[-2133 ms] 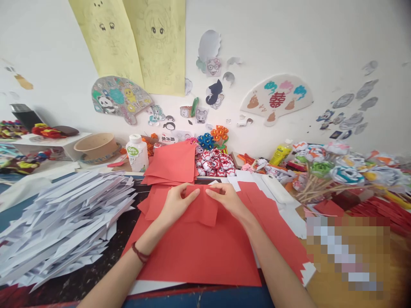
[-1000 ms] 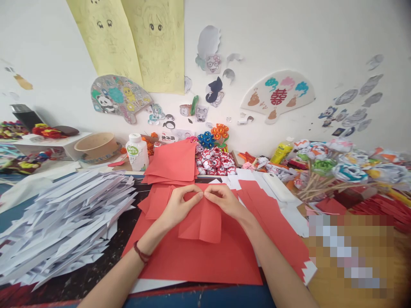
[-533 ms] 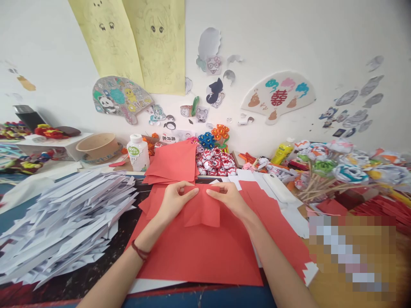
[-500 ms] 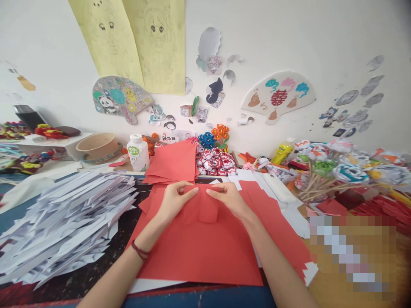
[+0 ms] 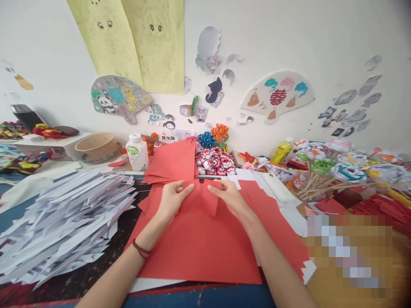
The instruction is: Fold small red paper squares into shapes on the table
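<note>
Both hands hold a small folded piece of red paper (image 5: 203,197) by its top edge, just above a large red sheet (image 5: 199,248) that lies flat on the table. My left hand (image 5: 173,200) pinches the piece's upper left part between thumb and fingers. My right hand (image 5: 228,197) pinches its upper right part. The two sets of fingertips are a short way apart, and the piece hangs down between them with a fold running through its middle. A red cord bracelet (image 5: 140,250) circles my left wrist.
A big heap of white paper strips (image 5: 61,222) fills the left. Behind the hands lie a stack of red sheets (image 5: 171,164), a white bottle (image 5: 137,152), a paper bowl (image 5: 96,146) and red-white folded pieces (image 5: 215,163). Paper flowers on sticks (image 5: 334,169) crowd the right.
The hands drew together, then moved apart again. The folded red piece now sits a little higher and farther from me, and less of it hangs below the fingers.
</note>
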Motion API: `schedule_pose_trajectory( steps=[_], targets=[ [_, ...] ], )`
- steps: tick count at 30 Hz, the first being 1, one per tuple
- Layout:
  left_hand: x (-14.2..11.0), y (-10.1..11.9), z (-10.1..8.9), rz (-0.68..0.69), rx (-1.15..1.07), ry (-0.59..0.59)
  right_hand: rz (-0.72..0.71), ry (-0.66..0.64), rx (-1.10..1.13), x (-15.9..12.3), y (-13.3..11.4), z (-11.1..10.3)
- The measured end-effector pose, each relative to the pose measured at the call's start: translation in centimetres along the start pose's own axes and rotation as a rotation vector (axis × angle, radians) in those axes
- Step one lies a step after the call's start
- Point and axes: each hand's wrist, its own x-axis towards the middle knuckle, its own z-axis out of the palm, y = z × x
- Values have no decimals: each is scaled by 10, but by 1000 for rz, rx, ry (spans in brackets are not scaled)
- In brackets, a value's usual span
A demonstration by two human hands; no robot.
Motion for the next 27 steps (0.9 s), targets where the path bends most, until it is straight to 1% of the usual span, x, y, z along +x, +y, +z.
schedule_pose_trajectory(
  steps=[2, 4, 6, 9, 12, 17, 22, 24, 27],
  targets=[
    [-1, 2, 1, 0, -3, 25, 49, -62, 24, -1, 0, 2],
    [0, 2, 0, 17, 11, 28, 82, -76, 34, -1, 2, 2],
    [2, -1, -1, 20, 32, -13, 67, -47, 48, 0, 4, 0],
    [4, -7, -3, -33, 29, -115, 28, -7, 70, 2, 6, -2],
    [5, -12, -3, -67, -15, -144, 26, 5, 70, 2, 6, -3],
    [5, -10, -1, -71, -63, -122, 24, -2, 86, 3, 6, -4],
    [0, -1, 3, -54, -77, -58, 3, 67, 78, 4, 8, -6],
    [-1, 2, 3, -36, -35, -4, 4, 42, 73, 3, 7, -5],
    [0, 3, 1, -1, 38, 67, 66, -57, 32, 1, 4, -4]
  ],
)
